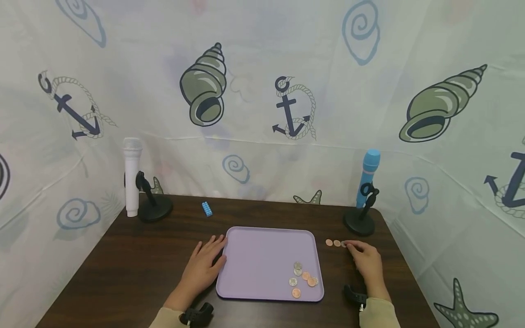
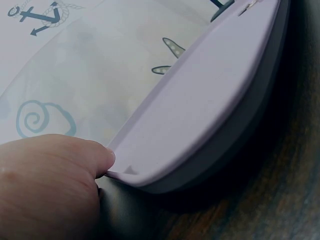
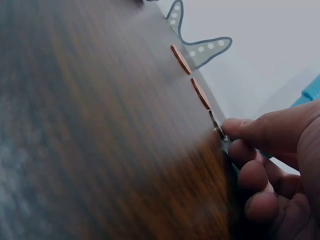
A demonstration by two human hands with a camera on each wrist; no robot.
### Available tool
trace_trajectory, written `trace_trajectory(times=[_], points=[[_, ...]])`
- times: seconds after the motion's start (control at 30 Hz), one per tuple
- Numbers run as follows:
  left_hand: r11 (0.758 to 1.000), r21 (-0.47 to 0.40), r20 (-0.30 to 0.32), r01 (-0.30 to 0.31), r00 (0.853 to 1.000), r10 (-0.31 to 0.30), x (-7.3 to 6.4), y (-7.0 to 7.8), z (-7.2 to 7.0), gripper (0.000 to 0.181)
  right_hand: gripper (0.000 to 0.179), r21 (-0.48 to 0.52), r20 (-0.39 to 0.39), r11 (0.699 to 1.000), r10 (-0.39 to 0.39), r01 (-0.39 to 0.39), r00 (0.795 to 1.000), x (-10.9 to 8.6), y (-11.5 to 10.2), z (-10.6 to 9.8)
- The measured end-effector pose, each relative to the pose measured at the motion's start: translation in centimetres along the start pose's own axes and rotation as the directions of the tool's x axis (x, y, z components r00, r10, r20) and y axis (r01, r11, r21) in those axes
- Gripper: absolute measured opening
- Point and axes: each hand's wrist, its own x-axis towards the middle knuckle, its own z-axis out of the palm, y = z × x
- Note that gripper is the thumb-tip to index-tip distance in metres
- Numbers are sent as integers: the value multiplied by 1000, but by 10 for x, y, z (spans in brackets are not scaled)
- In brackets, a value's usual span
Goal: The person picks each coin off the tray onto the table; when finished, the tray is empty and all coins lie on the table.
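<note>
A lilac tray (image 1: 262,264) lies on the dark wooden table. My left hand (image 1: 203,263) rests along the tray's left edge with its fingers spread; in the left wrist view the thumb (image 2: 102,156) touches the rim near a corner. To the right of the tray, two copper coins (image 1: 333,243) lie side by side in a row. At the row's right end my right hand (image 1: 367,262) pinches a silver coin (image 3: 215,122) between thumb and finger, low at the tabletop and close beside the nearer copper coin. Several copper and silver coins (image 1: 296,293) are scattered in the tray's right part.
Behind the row, a black stand (image 1: 359,222) stands by a blue microphone (image 1: 369,168). A white microphone (image 1: 132,177) and another black stand (image 1: 155,208) are at the back left. A small blue toy brick (image 1: 207,209) lies behind the tray. A patterned cloth hangs around the table (image 1: 123,269).
</note>
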Motion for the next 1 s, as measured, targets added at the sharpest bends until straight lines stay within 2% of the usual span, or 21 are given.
trace_trajectory(times=[0.17,0.3,0.43,0.53,0.6,0.7,0.73,0.8,0.83,0.93,1.0], points=[[1000,6,-3,-1,1000,1,0,0,0,59,27,100,-51,994,55,-50,997,-1,-1,1],[1000,3,-14,-3,1000,3,-1,-1,0,59,27,197,-103,979,73,-51,992,-3,-3,1],[1000,1,-15,-6,1000,6,-1,-1,0,58,28,208,-89,977,75,-55,993,-10,-8,4],[1000,2,-18,-11,1000,11,-1,-1,0,58,23,116,-65,993,-19,27,998,-18,-17,9],[1000,2,-19,-11,1000,11,-2,-1,-1,58,16,13,-48,989,-144,145,988,-24,-27,12],[1000,-1,-14,-6,1000,6,-3,-1,-1,58,5,-137,34,936,-322,323,946,-38,-50,13],[1000,0,-10,-5,1000,5,-4,-2,-1,58,5,-160,88,908,-377,386,922,-45,-58,11],[1000,-4,-4,-4,1000,4,-4,-1,0,58,12,-170,229,863,-436,477,870,-57,-76,8],[1000,-5,-3,-5,1000,5,-4,-1,0,58,16,-166,303,845,-446,508,842,-62,-86,8],[1000,-8,-9,-9,1000,8,-3,0,1,58,28,-129,490,819,-437,559,754,-75,-106,9],[1000,-10,-17,-10,1000,10,-3,-1,1,58,34,-154,558,805,-408,573,723,-80,-115,13]])
